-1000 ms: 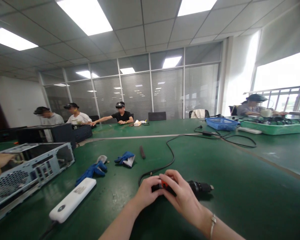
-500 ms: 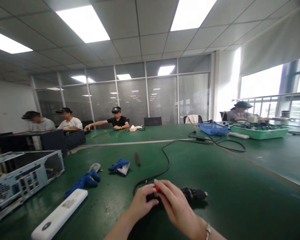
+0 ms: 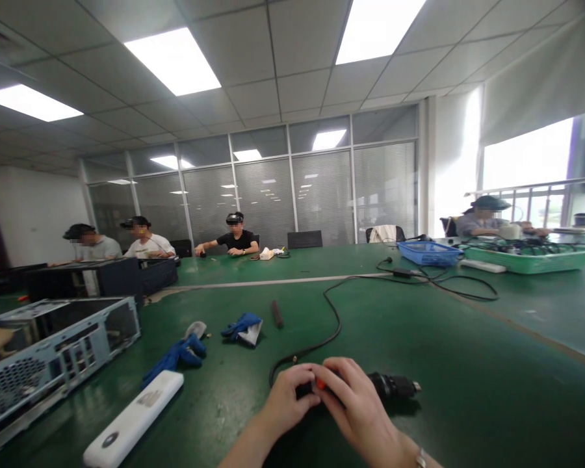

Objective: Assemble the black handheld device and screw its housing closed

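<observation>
A black electric drill (image 3: pixel 387 386) with a red part lies on the green table (image 3: pixel 468 370) right in front of me, its chuck pointing right. My left hand (image 3: pixel 286 401) is closed on the drill's left end. My right hand (image 3: pixel 358 406) curls over the drill's body, fingers pressed around the red part. The drill's black cord (image 3: pixel 332 331) runs from under my hands toward the far side of the table.
A white power strip (image 3: pixel 135 418) and an open computer case (image 3: pixel 53 351) lie at the left, with blue gloves (image 3: pixel 242 327) beyond. A blue basket (image 3: pixel 429 252) and a green tray (image 3: pixel 526 259) stand at the right. Other people sit at the far side.
Both hands stay closed on the drill. The view shifts slightly; another person's hand shows again at the left edge.
</observation>
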A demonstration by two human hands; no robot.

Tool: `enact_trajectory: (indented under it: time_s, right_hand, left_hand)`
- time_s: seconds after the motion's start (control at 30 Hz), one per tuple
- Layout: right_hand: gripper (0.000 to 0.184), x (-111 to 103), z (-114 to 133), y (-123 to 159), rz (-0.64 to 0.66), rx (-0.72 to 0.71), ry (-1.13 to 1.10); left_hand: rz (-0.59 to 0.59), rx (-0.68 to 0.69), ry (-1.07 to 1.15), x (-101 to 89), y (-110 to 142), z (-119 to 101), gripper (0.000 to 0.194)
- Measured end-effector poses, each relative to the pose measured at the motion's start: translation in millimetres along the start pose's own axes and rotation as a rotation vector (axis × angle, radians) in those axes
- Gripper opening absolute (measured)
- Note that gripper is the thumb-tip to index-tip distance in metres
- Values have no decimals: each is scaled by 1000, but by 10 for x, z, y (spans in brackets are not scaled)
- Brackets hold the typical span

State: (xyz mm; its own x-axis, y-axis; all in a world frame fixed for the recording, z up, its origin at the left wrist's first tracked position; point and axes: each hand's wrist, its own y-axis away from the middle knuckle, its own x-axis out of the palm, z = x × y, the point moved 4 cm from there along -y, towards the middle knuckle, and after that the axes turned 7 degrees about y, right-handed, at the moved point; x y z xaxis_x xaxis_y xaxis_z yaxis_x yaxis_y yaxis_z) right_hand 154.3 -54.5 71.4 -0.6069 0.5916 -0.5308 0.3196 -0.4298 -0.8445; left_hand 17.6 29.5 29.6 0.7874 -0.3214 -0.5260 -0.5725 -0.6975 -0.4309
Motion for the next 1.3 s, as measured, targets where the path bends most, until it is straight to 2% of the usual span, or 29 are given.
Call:
enact_trajectory:
  time_s: [0.17,0.33,0.47,0.67,0.9,1.0,1.13,1.3]
  right_hand:
    - [54,-11,-2,15,6,9,-44]
    - [49,-12,-12,18,6,12,-13]
    - [55,-10,-15,11,13,11,-60]
    - [49,-20,-42,27,-46,41,-45]
    - [51,-38,-86,50,-97,72,-32]
    - [46,-29,-114,57,-94,86,-28]
    - [52,-10,-123,59,-39,83,-69]
    - [48,-23,-125,50,-53,103,-47]
  left_hand:
    - [16,-25,-25,-4,0,-14,23]
    - [25,-25,-21,2,2,-6,23]
    - [11,-23,-33,4,3,14,23]
    - [28,-14,-52,10,5,10,24]
    - [17,5,-92,-18,22,2,50]
    - [1,-8,-139,-46,41,37,52]
    - [27,-22,-161,-62,58,86,53]
    - [41,-70,-143,-70,47,123,51]
